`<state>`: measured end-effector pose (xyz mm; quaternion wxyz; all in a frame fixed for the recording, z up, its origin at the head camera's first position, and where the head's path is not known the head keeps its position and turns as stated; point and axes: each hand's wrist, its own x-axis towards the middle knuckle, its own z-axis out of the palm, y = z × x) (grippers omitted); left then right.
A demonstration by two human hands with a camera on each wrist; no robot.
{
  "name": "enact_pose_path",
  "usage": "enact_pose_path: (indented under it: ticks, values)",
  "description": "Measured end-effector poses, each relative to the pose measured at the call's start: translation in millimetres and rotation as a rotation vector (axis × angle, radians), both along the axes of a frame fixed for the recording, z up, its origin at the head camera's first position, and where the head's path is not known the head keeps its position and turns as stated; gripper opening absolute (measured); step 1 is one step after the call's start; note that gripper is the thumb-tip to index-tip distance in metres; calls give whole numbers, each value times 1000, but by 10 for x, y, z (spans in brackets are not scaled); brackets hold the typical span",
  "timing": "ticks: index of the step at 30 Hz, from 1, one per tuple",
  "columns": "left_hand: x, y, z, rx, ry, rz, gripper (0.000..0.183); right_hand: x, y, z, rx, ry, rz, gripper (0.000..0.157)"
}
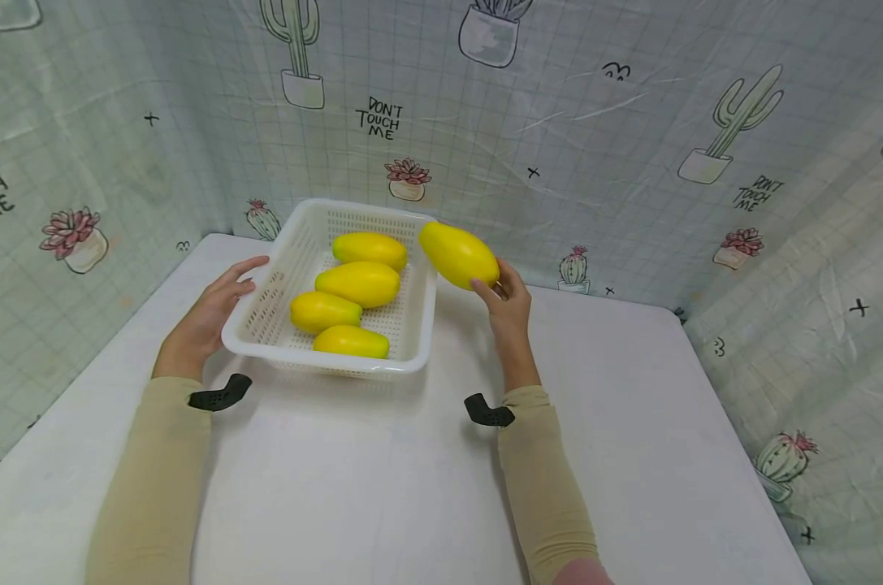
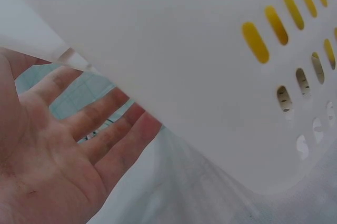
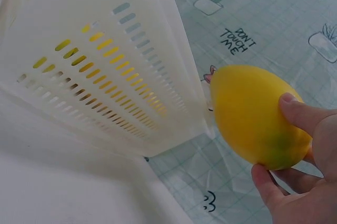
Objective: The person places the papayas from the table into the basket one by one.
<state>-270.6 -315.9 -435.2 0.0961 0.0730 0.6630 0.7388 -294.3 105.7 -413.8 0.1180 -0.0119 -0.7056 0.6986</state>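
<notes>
My right hand (image 1: pixel 510 313) pinches a smooth yellow papaya (image 1: pixel 459 255) at its near end, thumb on one side and fingers on the other. The papaya is held beside the right rim of a white plastic basket (image 1: pixel 430 317), up off the table. In the right wrist view the same papaya (image 3: pixel 258 113) shows a greenish patch near the fingertips. Several more yellow papayas (image 1: pixel 358 283) lie inside the basket. At the basket's left side, my left hand (image 1: pixel 207 317) has its fingers spread and fairly straight, with fingertips at the outer wall (image 2: pixel 174 77).
The basket stands towards the back left of a white table (image 1: pixel 383 479). Behind and beside the table hangs a curtain (image 1: pixel 558 122) printed with cacti and lettering. Each sleeve carries a black wrist piece (image 1: pixel 220 394).
</notes>
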Motion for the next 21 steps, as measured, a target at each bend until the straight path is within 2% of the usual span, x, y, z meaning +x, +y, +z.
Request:
enact_pose_path:
  ticks: [21]
  values:
    - [12, 0, 8, 34, -3, -14, 48, -1, -1, 10, 25, 37, -2, 59]
